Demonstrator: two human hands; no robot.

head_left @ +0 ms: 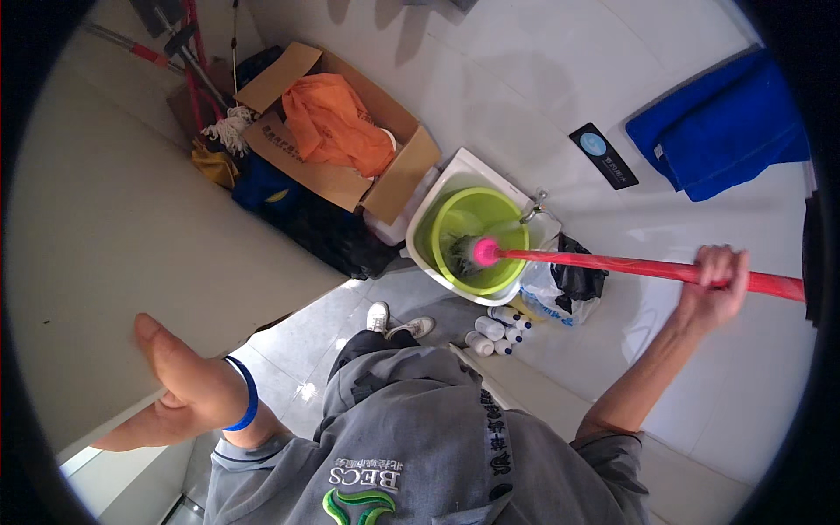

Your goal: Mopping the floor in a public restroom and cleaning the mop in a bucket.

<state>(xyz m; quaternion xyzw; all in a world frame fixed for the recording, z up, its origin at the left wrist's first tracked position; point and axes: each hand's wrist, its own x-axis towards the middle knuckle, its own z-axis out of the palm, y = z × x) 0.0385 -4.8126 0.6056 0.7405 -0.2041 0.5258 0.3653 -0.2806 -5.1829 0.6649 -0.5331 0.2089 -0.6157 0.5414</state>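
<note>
My right hand (719,278) is closed round the red handle of a mop (612,262), well up from its head. The mop's pink socket (486,251) and wet, dark strands are down inside a lime-green basin (479,194). That basin stands in a white sink (418,229), below a metal tap (535,206) from which water seems to run. My left hand (197,394), with a blue band at the wrist, rests at the edge of a pale panel (149,227), thumb and fingers spread apart. Some of its fingers are hidden.
Left of the sink, a cardboard box (411,175) holds an orange cloth (337,122). Long-handled tools (188,52) lean in the corner. Several white bottles (483,337) and plastic bags (577,271) sit beside the sink. A blue cloth (722,118) hangs on the wall.
</note>
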